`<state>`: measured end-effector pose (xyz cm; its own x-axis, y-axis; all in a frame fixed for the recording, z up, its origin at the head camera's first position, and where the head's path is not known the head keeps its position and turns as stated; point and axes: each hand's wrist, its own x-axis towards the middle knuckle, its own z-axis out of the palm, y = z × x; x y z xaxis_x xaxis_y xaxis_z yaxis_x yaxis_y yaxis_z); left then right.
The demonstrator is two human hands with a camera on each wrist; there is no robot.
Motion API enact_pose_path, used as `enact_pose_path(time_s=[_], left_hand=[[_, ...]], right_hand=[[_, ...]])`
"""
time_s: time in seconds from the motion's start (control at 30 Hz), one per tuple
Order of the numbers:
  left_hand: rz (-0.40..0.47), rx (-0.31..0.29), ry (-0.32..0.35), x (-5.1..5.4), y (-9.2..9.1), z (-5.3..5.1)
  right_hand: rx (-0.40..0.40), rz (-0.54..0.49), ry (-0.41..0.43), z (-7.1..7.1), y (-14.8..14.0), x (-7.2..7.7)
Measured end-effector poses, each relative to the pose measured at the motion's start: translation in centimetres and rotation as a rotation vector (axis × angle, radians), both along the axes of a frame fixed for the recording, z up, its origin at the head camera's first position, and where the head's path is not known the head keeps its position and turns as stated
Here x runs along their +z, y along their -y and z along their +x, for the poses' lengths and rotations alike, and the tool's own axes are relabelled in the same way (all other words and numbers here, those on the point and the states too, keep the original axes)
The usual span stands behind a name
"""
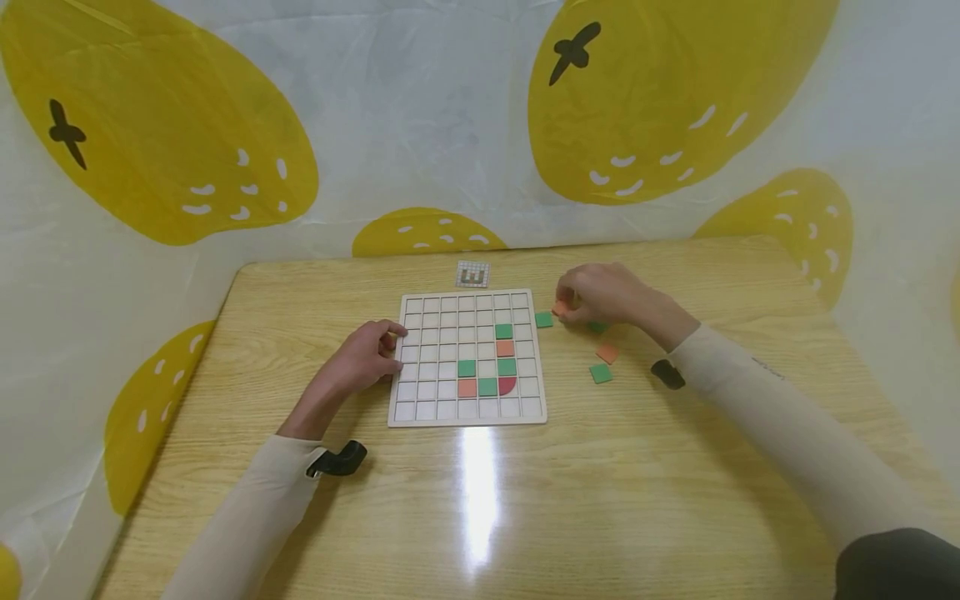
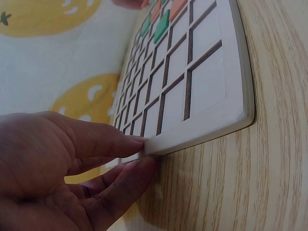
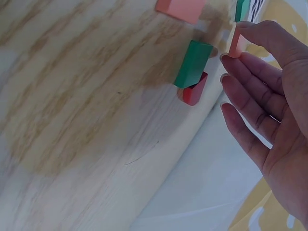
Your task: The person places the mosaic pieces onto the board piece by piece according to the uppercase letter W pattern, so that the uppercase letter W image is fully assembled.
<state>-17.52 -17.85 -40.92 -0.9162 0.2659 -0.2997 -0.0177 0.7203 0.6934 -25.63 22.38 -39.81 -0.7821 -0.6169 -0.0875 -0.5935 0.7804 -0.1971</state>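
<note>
Beige sleeves [image 1: 787, 425], left hand [image 1: 365, 358] holding gridded board [image 1: 437, 350], right hand [image 1: 603, 292] pinching 1 orange tile [image 1: 560, 308]

- Pale yellow-brown wood-grain table [image 1: 600, 483], with rounded back corners.
- Creased white sheet-like backdrop [image 1: 420, 100], behind the table and along both sides.
- Two large yellow fruit prints [image 1: 180, 125] with dark stem marks and white flecks, above the table's back edge.
- Partly hidden yellow print [image 1: 150, 425] beside the table's left edge.
- White streak of reflected light [image 1: 478, 500] on the table's near half.
</note>
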Motion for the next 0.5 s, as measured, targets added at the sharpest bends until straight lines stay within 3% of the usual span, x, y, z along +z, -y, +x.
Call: enact_pose_path(time_s=[0.5], left_hand=[[0.014, 0.004, 0.001, -0.1, -0.2, 0.2]], right_hand=[[0.038, -0.03, -0.018, 0.4, 1.0, 0.7]])
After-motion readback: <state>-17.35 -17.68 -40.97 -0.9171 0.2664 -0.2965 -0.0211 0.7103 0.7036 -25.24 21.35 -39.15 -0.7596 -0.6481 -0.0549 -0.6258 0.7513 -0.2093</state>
